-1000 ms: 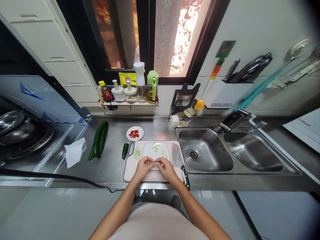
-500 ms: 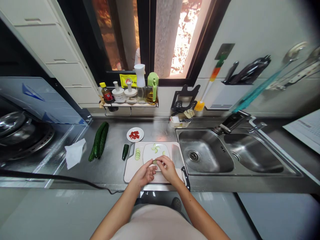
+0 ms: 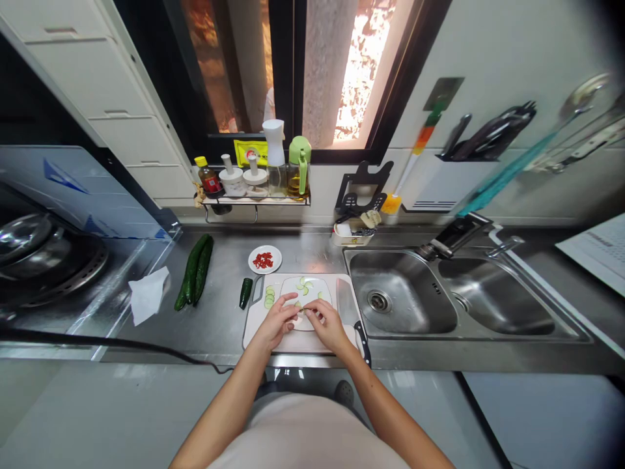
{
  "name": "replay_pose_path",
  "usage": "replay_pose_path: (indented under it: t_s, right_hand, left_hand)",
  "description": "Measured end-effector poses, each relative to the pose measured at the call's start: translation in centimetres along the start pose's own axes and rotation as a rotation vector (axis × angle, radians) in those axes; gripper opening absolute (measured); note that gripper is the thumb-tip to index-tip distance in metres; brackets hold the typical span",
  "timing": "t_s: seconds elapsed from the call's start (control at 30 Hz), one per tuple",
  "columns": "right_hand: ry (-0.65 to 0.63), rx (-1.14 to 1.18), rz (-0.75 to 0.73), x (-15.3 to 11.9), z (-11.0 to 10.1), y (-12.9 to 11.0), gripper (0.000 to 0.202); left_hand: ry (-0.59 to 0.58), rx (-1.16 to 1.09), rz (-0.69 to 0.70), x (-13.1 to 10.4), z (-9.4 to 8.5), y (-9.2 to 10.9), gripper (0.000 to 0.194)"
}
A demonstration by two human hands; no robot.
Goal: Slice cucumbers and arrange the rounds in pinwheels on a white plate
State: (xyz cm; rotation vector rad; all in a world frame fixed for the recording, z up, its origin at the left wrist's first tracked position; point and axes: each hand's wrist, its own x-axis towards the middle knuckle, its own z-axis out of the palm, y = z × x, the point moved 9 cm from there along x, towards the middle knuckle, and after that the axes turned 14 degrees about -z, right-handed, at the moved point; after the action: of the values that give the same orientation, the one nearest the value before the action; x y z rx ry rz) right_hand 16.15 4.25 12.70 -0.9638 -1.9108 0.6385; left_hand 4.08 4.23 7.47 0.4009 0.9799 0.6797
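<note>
Over the near half of a squarish white plate [image 3: 321, 315], my left hand [image 3: 279, 322] and my right hand [image 3: 326, 324] meet at their fingertips. Between them is a thin cucumber slice [image 3: 304, 309], mostly covered by the fingers. My right hand pinches it; the left thumb and a finger also close on it, with the left index finger raised. Pale green cucumber pieces [image 3: 305, 286] lie curved in a ring on the plate. Under the plate is a cutting board [image 3: 254, 329], with a row of cucumber slices [image 3: 269, 297] at its left.
A black-handled knife [image 3: 362, 342] lies at the board's right edge. Left are a cucumber stub [image 3: 245, 293], whole cucumbers [image 3: 194, 272] and white paper [image 3: 148, 296]. Behind stands a small plate of red pieces [image 3: 264, 260]. A double sink [image 3: 403, 293] is at right; a seasoning rack [image 3: 256, 200] hangs above.
My left hand has opened somewhat, its index finger lifting up and away. My right hand stays at the slice, which now shows more edge-on. The view has shifted slightly.
</note>
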Motion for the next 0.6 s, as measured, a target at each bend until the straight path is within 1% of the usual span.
replay_pose_path:
  t_s: [0.13, 0.37, 0.6]
  right_hand:
    - [-0.015, 0.036, 0.007, 0.6, -0.2, -0.7, 0.018]
    - [-0.037, 0.04, -0.008, 1.4, -0.8, -1.8, 0.022]
    - [-0.053, 0.045, 0.001, 2.3, -1.0, -2.0, 0.022]
  left_hand:
    - [0.028, 0.082, 0.085, -1.0, 0.7, 1.8, 0.061]
    - [0.092, 0.248, 0.249, -2.5, 1.8, 4.1, 0.058]
    - [0.077, 0.366, 0.364, -3.2, 2.5, 5.6, 0.058]
